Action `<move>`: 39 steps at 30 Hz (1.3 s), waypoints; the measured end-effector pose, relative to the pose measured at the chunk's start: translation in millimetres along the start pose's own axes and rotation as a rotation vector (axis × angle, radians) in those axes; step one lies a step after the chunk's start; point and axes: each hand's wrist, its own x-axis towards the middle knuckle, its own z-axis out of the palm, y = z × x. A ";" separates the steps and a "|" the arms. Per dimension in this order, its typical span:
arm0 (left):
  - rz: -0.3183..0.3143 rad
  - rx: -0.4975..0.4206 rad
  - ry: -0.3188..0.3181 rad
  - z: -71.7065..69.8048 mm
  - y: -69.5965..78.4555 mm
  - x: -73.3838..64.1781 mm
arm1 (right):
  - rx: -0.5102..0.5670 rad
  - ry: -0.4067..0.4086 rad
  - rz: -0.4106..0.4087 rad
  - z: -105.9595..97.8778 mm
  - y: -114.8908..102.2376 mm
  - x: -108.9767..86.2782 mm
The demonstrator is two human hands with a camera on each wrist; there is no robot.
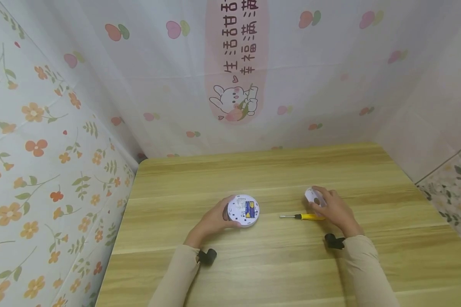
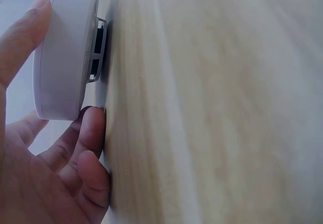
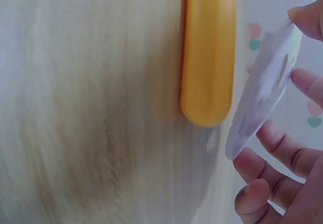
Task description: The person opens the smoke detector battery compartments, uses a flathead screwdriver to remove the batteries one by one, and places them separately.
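In the head view my left hand (image 1: 217, 216) grips a round white smoke detector (image 1: 237, 208) by its rim, thumb on the near side. Its labelled back, with a blue and yellow sticker, faces up. The left wrist view shows the detector's side (image 2: 65, 57) and a slotted vent (image 2: 98, 52) close to the table. On the right, my right hand (image 1: 336, 209) holds a thin white mounting plate (image 1: 312, 196) by its edge, tilted off the table; fingertips pinch it in the right wrist view. Just below that plate lies a screwdriver (image 1: 309, 216) with a yellow handle, its metal shaft pointing left.
The wood-grain table (image 1: 276, 264) spreads under both hands. A white printed curtain (image 1: 165, 85) hangs along the back edge, and a flowered one (image 1: 61, 170) stands at the left. Dark wrist mounts (image 1: 207, 256) sit on both sleeves.
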 end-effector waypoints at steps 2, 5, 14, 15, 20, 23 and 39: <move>-0.001 -0.001 0.001 0.4 -1.0 0.3 | -0.001 0.000 0.016 -1.3 2.2 -0.3; -0.006 -0.003 0.005 1.1 -2.6 0.9 | 0.002 0.003 0.045 -3.4 5.0 -1.7; -0.004 -0.016 -0.001 1.3 -3.2 2.0 | 0.002 0.012 0.116 -6.5 14.6 -8.6; -0.004 -0.018 -0.002 1.3 -3.1 2.0 | 0.001 0.011 0.122 -6.7 15.6 -9.2; -0.009 -0.012 0.001 1.3 -3.2 1.7 | 0.003 -0.011 0.152 -7.8 19.1 -11.3; -0.009 -0.013 0.002 1.1 -3.1 1.6 | 0.005 -0.024 0.167 -8.4 20.5 -12.3; -0.011 -0.023 0.000 -0.2 1.1 -0.1 | -0.045 0.007 0.210 -6.0 27.7 -15.5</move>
